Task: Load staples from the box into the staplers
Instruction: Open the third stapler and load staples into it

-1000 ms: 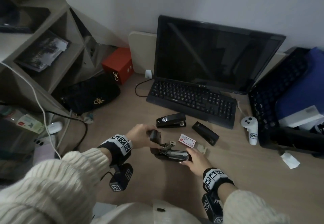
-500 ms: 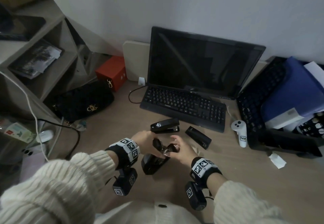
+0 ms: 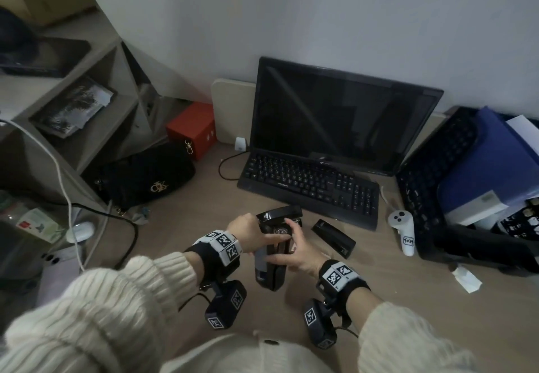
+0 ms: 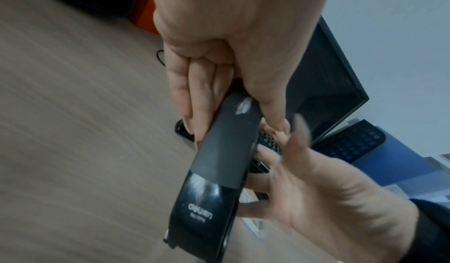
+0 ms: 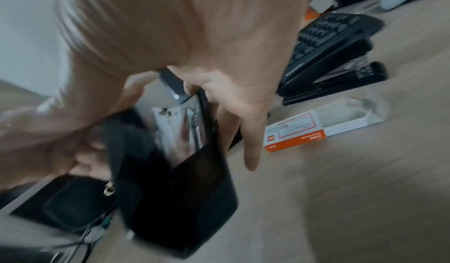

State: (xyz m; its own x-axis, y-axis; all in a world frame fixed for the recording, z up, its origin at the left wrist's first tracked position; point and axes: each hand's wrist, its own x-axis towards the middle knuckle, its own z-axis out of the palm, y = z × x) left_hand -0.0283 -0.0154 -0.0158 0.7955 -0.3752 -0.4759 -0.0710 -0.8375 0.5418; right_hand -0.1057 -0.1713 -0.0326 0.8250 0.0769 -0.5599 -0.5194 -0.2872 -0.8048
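Note:
A black stapler point(image 3: 271, 273) is held above the desk between both hands. My left hand point(image 3: 248, 231) grips its grey top cover point(image 4: 226, 142), fingers curled round it. From the other side my right hand point(image 3: 297, 256) holds the body between thumb and fingers. In the right wrist view the metal staple channel point(image 5: 170, 128) shows between the cover and the base. A second stapler point(image 3: 281, 212) lies on the desk just behind the hands, and a third stapler point(image 3: 334, 238) lies to their right. The orange and white staple box point(image 5: 294, 134) sits on the desk with its tray point(image 5: 350, 117) slid out.
A black keyboard point(image 3: 309, 186) and a dark monitor point(image 3: 335, 122) stand behind the staplers. A white controller point(image 3: 404, 232) lies at the right, near a second keyboard point(image 3: 431, 174). A black bag point(image 3: 145, 177), a red box point(image 3: 192, 127) and cables point(image 3: 128, 244) are at the left.
The stapler lay open on the desk with my left hand lifting its cover. Both hands have since raised it and turned it lengthways, with the cover brought down toward the base.

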